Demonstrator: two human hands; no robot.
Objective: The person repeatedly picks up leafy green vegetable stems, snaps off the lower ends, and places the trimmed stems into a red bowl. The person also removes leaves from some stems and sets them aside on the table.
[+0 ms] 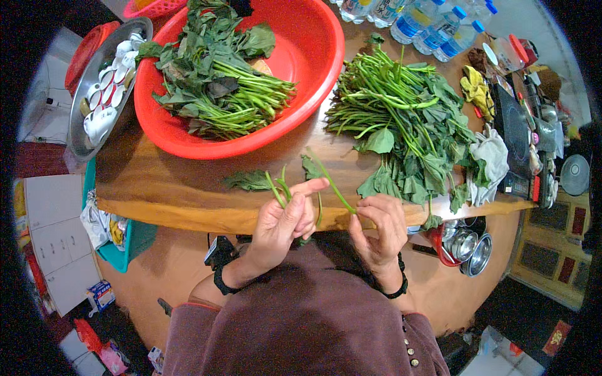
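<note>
Above the table's front edge, my left hand (282,222) is closed round a few short green stems (273,190), its index finger stretched out to the right. My right hand (380,229) pinches the lower end of a long thin green stem (336,190) between thumb and fingers. This stem slants up to the left, close to my left index fingertip; whether they touch I cannot tell. A loose leaf (249,180) lies on the wood just beyond my left hand. To the right is a big pile of leafy greens (407,113), with some leaves hanging over the edge.
A red basin (307,56) at the far left holds more bundled greens (219,88). Beside it stands a metal tray (84,135) with white pieces. Water bottles (433,28) line the back. A grey cloth (489,164) and an induction cooker (513,128) are at the right.
</note>
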